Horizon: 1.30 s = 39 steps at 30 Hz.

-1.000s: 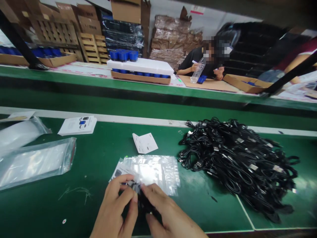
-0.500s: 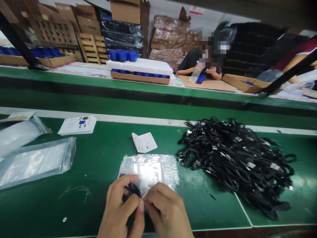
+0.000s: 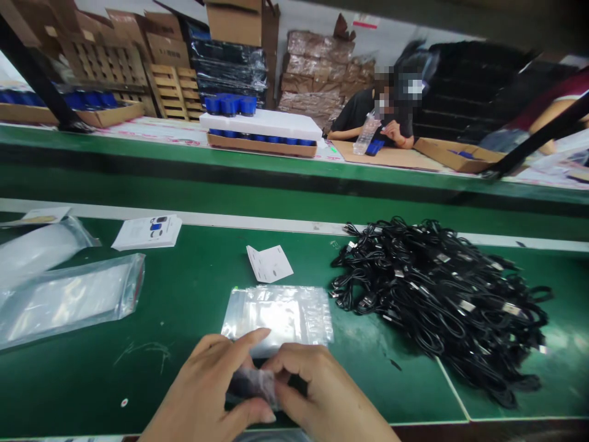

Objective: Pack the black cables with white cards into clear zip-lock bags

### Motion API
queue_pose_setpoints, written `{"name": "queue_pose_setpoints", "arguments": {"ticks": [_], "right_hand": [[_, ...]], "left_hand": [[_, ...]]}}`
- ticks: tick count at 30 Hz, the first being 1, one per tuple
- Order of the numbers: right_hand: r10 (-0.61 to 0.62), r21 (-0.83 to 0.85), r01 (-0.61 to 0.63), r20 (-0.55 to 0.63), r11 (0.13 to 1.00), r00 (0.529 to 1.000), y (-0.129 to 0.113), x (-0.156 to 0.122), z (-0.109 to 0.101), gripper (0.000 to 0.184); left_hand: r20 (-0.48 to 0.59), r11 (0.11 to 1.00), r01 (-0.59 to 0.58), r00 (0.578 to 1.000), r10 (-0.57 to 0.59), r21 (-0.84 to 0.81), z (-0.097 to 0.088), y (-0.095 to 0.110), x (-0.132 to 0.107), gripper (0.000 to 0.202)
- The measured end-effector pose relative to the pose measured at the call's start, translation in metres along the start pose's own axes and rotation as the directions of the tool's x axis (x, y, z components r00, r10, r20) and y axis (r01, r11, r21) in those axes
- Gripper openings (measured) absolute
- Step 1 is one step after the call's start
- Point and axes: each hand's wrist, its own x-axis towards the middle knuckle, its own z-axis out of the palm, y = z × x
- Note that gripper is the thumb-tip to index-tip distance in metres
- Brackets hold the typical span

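Observation:
My left hand and my right hand meet at the near edge of the green table. Both pinch a small clear bag with something dark inside it. Just beyond my fingers lies a stack of small clear zip bags. A large heap of coiled black cables lies to the right of the stack.
A small white card lies beyond the zip bags, and printed leaflets lie at the back left. Large clear plastic bags sit at the left. Across the conveyor a person sits with a bottle, beside trays of blue parts.
My hands have drawn the small bag nearer to me, off the stack, and closed more tightly round it. The stack of zip bags now lies uncovered.

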Motion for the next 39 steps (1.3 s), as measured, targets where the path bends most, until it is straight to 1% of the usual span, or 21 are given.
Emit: {"name": "queue_pose_setpoints", "arguments": {"ticks": [2, 3, 4, 6, 7, 9, 10, 12, 15, 17, 19, 23, 25, 27, 28, 30, 32, 34, 35, 37, 39], "right_hand": [[0.055, 0.114, -0.048, -0.06, 0.992, 0.997, 0.0, 0.0, -0.001, 0.023], [0.082, 0.169, -0.064, -0.1, 0.983, 0.992, 0.0, 0.0, -0.001, 0.02], [0.096, 0.211, -0.067, -0.13, 0.975, 0.987, 0.0, 0.0, -0.002, 0.019], [0.065, 0.219, -0.035, -0.135, 0.975, 0.989, 0.001, -0.001, -0.003, 0.022], [0.027, 0.188, -0.004, -0.123, 0.982, 0.992, 0.001, -0.001, -0.003, 0.021], [-0.04, 0.099, 0.052, -0.123, 0.994, 0.992, 0.002, -0.001, -0.004, 0.008], [-0.052, 0.058, 0.061, -0.145, 0.996, 0.988, 0.002, -0.001, -0.004, 0.003], [-0.048, 0.01, 0.051, -0.223, 0.999, 0.974, 0.004, 0.0, -0.004, 0.013], [-0.053, -0.02, 0.049, -0.298, 0.999, 0.953, 0.005, 0.001, -0.005, 0.015], [-0.082, -0.033, 0.076, -0.311, 0.997, 0.947, 0.006, 0.001, -0.006, 0.016], [-0.102, -0.039, 0.095, -0.311, 0.995, 0.945, 0.007, 0.001, -0.007, 0.017], [-0.116, -0.048, 0.106, -0.322, 0.993, 0.94, 0.009, 0.0, -0.007, 0.018], [-0.099, -0.039, 0.092, -0.318, 0.995, 0.943, 0.01, 0.001, -0.007, 0.018], [-0.075, -0.009, 0.076, -0.299, 0.997, 0.951, 0.011, 0.002, -0.007, 0.016], [-0.068, 0.011, 0.075, -0.294, 0.997, 0.953, 0.011, 0.003, -0.007, 0.016], [-0.071, 0.057, 0.093, -0.306, 0.994, 0.949, 0.012, 0.004, -0.003, 0.017], [-0.07, 0.122, 0.124, -0.375, 0.985, 0.924, 0.013, 0.005, 0.005, 0.021], [-0.002, 0.214, 0.115, -0.465, 0.97, 0.885, 0.017, 0.005, 0.019, 0.024], [0.045, 0.253, 0.099, -0.51, 0.962, 0.859, 0.019, 0.005, 0.027, 0.024], [0.111, 0.257, 0.054, -0.585, 0.965, 0.804, 0.023, 0.003, 0.044, 0.028], [0.086, 0.169, 0.027, -0.626, 0.985, 0.775, 0.027, 0.001, 0.057, 0.033]], "left_hand": [[0.101, 0.977, 0.164, 0.983, -0.151, -0.135, -0.004, 0.004, 0.003, 0.031], [0.126, 0.956, 0.211, 0.974, -0.189, -0.203, -0.005, 0.006, 0.004, 0.018], [0.128, 0.933, 0.232, 0.971, -0.204, -0.275, -0.006, 0.009, 0.005, 0.015], [0.076, 0.878, 0.246, 0.969, -0.236, -0.411, -0.008, 0.014, 0.006, 0.02], [0.037, 0.853, 0.243, 0.966, -0.255, -0.462, -0.008, 0.015, 0.006, 0.021], [-0.027, 0.831, 0.215, 0.963, -0.266, -0.514, -0.007, 0.015, 0.006, 0.021], [-0.046, 0.837, 0.189, 0.968, -0.247, -0.514, -0.006, 0.014, 0.006, 0.02], [-0.071, 0.863, 0.128, 0.98, -0.186, -0.489, -0.003, 0.01, 0.006, 0.019], [-0.121, 0.896, 0.075, 0.983, -0.141, -0.438, 0.0, 0.0, 0.005, 0.017], [-0.164, 0.911, 0.042, 0.979, -0.118, -0.41, 0.001, -0.006, 0.005, 0.013], [-0.203, 0.928, -0.014, 0.977, -0.066, -0.372, 0.002, -0.01, 0.006, 0.012], [-0.272, 0.944, -0.102, 0.962, 0.013, -0.315, 0.004, -0.011, 0.008, 0.012], [-0.28, 0.941, -0.103, 0.96, 0.01, -0.322, 0.005, -0.009, 0.009, 0.014], [-0.284, 0.931, -0.083, 0.959, -0.022, -0.355, 0.006, -0.005, 0.01, 0.017], [-0.287, 0.92, -0.056, 0.956, -0.063, -0.389, 0.007, -0.003, 0.01, 0.018], [-0.264, 0.87, 0.034, 0.946, -0.186, -0.492, 0.01, 0.002, 0.011, 0.02], [-0.179, 0.788, 0.125, 0.942, -0.286, -0.602, 0.016, 0.007, 0.011, 0.025], [-0.092, 0.724, 0.169, 0.948, -0.306, -0.668, 0.025, 0.013, 0.011, 0.031], [-0.078, 0.705, 0.175, 0.947, -0.312, -0.688, 0.03, 0.015, 0.011, 0.033], [-0.123, 0.68, 0.176, 0.922, -0.367, -0.711, 0.041, 0.02, 0.008, 0.035], [-0.236, 0.677, 0.156, 0.862, -0.449, -0.719, 0.051, 0.022, 0.005, 0.033]]}}
